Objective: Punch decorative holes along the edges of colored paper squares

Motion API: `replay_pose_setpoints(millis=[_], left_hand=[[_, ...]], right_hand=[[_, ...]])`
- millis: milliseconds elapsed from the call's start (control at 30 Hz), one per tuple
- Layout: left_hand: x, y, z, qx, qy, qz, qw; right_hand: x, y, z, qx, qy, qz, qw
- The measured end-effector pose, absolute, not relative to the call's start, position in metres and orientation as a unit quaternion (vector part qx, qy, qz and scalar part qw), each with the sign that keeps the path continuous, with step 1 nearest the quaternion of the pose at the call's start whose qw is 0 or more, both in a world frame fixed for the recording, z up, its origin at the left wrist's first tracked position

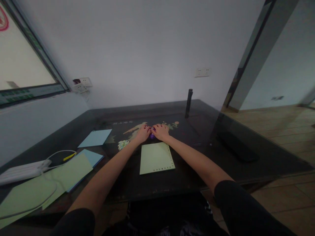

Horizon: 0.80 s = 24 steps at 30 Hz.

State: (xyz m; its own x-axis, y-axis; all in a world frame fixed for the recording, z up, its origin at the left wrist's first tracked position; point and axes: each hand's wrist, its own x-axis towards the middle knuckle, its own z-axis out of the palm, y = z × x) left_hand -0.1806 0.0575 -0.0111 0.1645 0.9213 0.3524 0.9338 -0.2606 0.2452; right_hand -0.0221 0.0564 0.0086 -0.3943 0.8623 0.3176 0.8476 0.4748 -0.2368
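Note:
My left hand and my right hand meet side by side at the middle of the dark table. Both close over a small purple object that shows between them; its shape is mostly hidden by the fingers. Just in front of the hands lies a pale green sheet with a row of punched holes along its right and near edges.
A light blue sheet lies to the left. Further left are stacked green and blue sheets, a white power strip with a cable, and a yellow pen. A black upright cylinder stands at the back. A dark flat object lies right.

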Motion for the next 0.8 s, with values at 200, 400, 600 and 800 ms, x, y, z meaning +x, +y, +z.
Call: replay_pose_setpoints(millis=[200, 400, 600, 800], left_hand=[[-0.182, 0.055, -0.007, -0.762, -0.604, -0.231, -0.002], [-0.184, 0.045, -0.002, -0.751, -0.619, -0.228, 0.010], [-0.172, 0.043, -0.003, -0.763, -0.614, -0.203, -0.002], [-0.167, 0.041, -0.002, -0.780, -0.596, -0.190, 0.019]], right_hand=[[-0.012, 0.068, 0.014, -0.465, -0.856, 0.043, 0.222], [0.013, 0.089, 0.019, -0.437, -0.847, 0.093, 0.289], [0.038, 0.102, 0.014, -0.421, -0.846, 0.118, 0.306], [0.018, 0.100, 0.005, -0.395, -0.866, 0.126, 0.280]])
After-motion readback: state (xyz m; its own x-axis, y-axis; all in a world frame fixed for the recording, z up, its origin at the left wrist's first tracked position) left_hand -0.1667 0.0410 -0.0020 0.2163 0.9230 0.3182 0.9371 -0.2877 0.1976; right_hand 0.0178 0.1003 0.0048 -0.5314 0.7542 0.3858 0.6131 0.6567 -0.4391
